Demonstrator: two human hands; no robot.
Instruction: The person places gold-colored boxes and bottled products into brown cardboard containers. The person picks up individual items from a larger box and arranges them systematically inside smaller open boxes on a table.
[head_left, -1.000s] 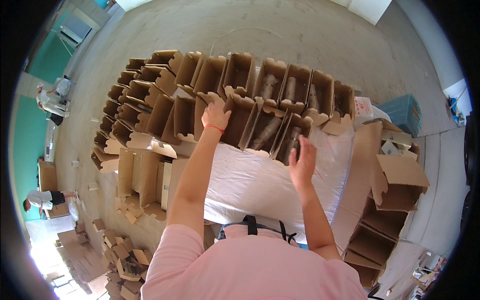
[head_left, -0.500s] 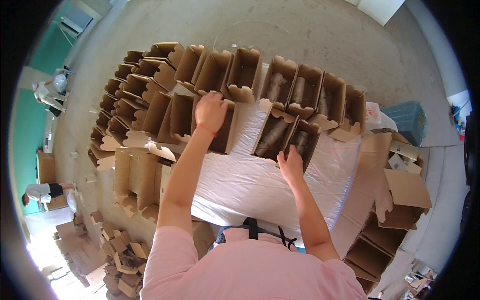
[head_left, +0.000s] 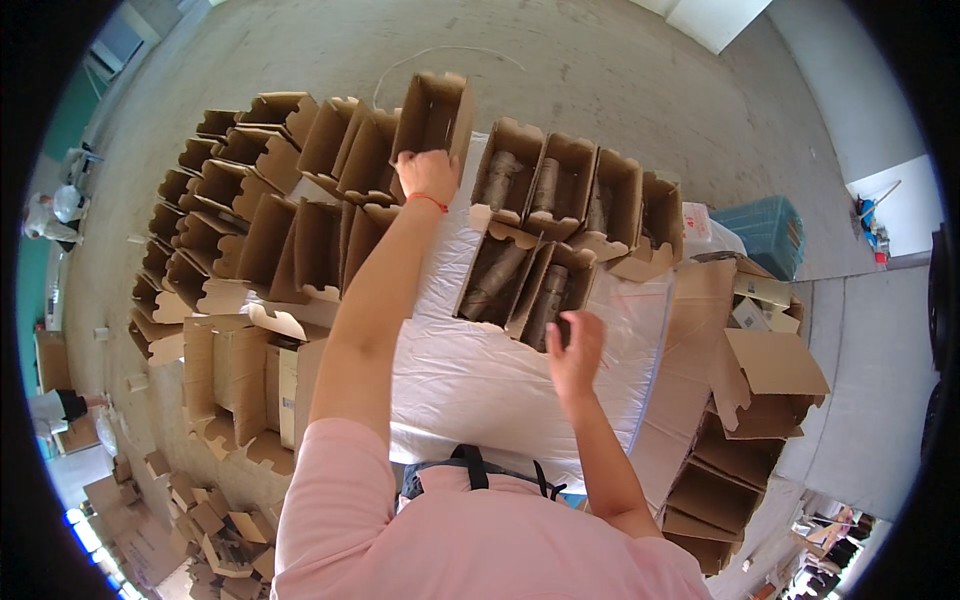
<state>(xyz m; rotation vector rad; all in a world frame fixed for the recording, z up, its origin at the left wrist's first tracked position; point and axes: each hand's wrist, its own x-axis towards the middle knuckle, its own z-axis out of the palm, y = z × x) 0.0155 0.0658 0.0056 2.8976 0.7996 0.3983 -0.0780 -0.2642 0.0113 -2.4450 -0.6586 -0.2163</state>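
Fingers of left hand (head_left: 428, 176) hidden behind empty carton (head_left: 435, 115).

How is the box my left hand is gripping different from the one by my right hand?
The left hand grips a box that looks empty; the box by the right hand holds a brownish roll. The left one is raised and apart from the rows; the right one sits packed among neighbours on the white sheet. Both are open brown cardboard.
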